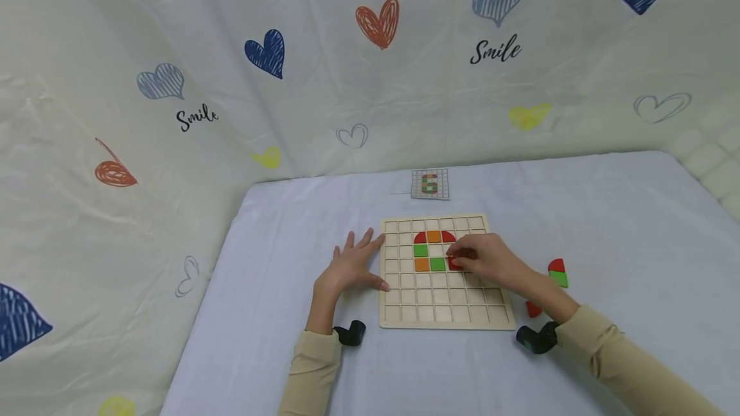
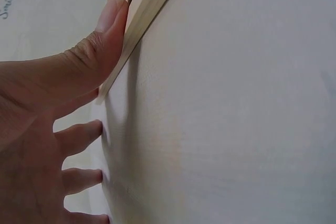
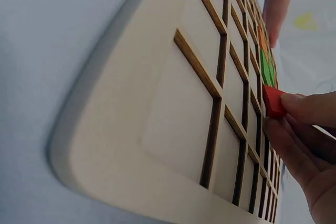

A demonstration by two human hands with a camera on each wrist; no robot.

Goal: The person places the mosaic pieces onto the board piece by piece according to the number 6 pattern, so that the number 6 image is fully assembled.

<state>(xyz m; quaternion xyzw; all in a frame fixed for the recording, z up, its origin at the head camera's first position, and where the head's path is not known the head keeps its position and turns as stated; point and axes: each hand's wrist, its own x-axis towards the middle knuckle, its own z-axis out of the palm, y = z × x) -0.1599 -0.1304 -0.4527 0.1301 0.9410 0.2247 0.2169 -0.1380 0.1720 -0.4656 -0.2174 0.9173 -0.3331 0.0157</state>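
**Right hand (image 1: 488, 259) pinches a red piece (image 3: 274, 102) at the grid board (image 1: 439, 325)**

The two hands are apart, one on each side of the board. The right hand, reaching in from the right, grips the red piece between thumb and finger at the right end of the nearest row of pieces; whether it sits fully in its cell I cannot tell. The left hand (image 1: 351, 269) lies at the board's left edge with fingers spread, its thumb touching that edge, and holds nothing.

In that nearest row, an orange square (image 1: 422, 264) lies at the left and a green square (image 1: 437, 264) beside it. One row farther, another green square (image 1: 421, 250) lies at the left. In the far row, an orange square (image 1: 433, 236) lies between two red rounded pieces (image 1: 420, 237).

Beyond the board's far edge is a small pattern card (image 1: 430, 192). To the right, on the white cloth (image 1: 624, 230), a red rounded piece (image 1: 557, 266) touches a green piece (image 1: 559, 279); nearer, another red piece (image 1: 534, 309) lies beside the right forearm, partly hidden
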